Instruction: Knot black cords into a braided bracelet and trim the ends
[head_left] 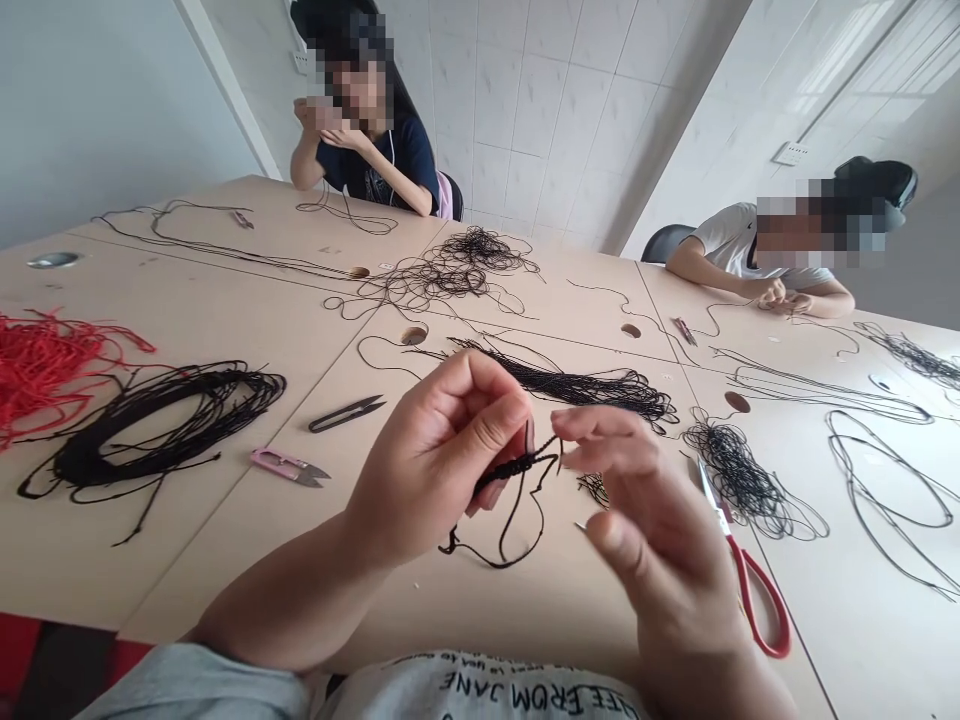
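My left hand (457, 450) is closed, its thumb and fingers pinching a black braided cord (517, 466) above the table. Thin ends of the cord stick out towards the right, and a loose loop hangs below. Beside it is my right hand (645, 510), slightly blurred, with the thumb well apart from the fingers. Its fingertips are right at the thin cord ends; whether they touch them is hard to tell. Behind both hands lies a bundle of black cords (585, 382).
Red-handled scissors (761, 590) lie by my right hand. Pink snips (289, 467), black snips (345, 413), a black cord coil (82, 455) and red cords (37, 365) lie left. A tangled black cord pile (457, 275) is further back. Two people sit across the table (225, 560), hands raised or on it.
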